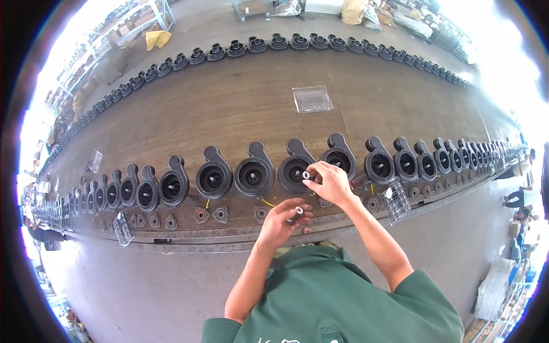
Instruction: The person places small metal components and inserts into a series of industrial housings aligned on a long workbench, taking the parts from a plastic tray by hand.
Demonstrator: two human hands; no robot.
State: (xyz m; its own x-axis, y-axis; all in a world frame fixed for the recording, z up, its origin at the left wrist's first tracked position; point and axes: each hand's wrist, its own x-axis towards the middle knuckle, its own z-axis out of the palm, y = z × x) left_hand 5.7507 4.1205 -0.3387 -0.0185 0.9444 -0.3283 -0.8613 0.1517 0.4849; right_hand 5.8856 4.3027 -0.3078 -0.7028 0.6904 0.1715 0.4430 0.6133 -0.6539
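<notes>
The landmark is the black housing (293, 170) with a round bowl and a raised neck, which stands on the brown tabletop (240, 108) in front of the person. The right hand (330, 183) is at the right side of this housing, and its thumb and fingertips pinch a small ring (306, 175), pale with a dark hole, over the right part of the bowl; whether the ring touches the housing, I cannot tell. The left hand (280, 223) is nearer to the person than the housing, with the fingers loosely curled around a second ring (299, 211); how many pieces it carries is not clear. Similar black housings continue in a row to the left and right of the landmark. Beyond it lies a clear plastic sheet (313, 99), and farther stands another row of dark parts (236, 50). To the left of the landmark and nearer to the person, there is a grey flange (220, 215). To its right, a clear tray (396, 200) with compartments lies near the tabletop's front edge.
</notes>
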